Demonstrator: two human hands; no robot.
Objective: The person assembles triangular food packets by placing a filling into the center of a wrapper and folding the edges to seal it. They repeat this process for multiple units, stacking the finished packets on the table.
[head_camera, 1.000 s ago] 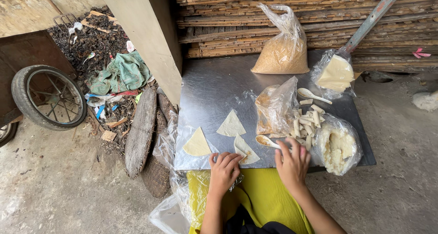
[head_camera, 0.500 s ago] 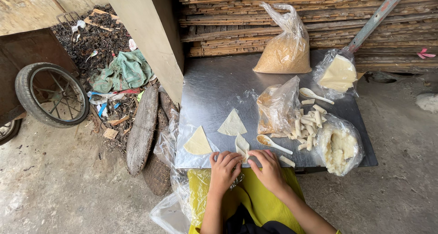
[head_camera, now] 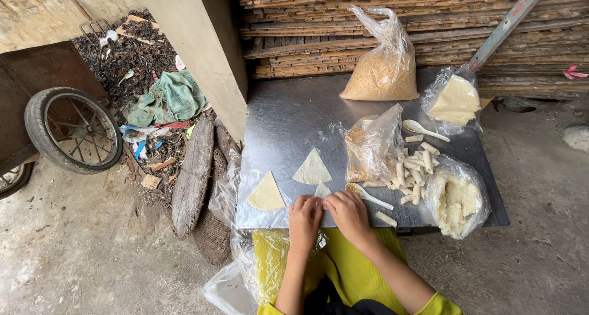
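My left hand [head_camera: 304, 220] and my right hand [head_camera: 348, 213] meet at the near edge of a metal table [head_camera: 294, 118]. Both pinch a small triangular dough wrapper [head_camera: 322, 191] between their fingertips. Most of that wrapper is hidden under the fingers. Two more pale triangular wrappers lie flat to the left, one [head_camera: 265, 194] near the table's edge and one [head_camera: 312, 168] further in. A white spoon [head_camera: 368, 196] rests just right of my right hand.
Finished white rolls [head_camera: 412, 167] are piled right of a plastic bag of filling [head_camera: 368, 146]. Bags of white dough [head_camera: 455, 195], crumbs [head_camera: 381, 75] and wrappers [head_camera: 454, 100] stand around. A second spoon [head_camera: 423, 129], a wheel [head_camera: 75, 129] and rubbish lie nearby.
My right hand has moved left from the spoon to join my left hand at the wrapper. The wrapper now looks smaller under the fingers.
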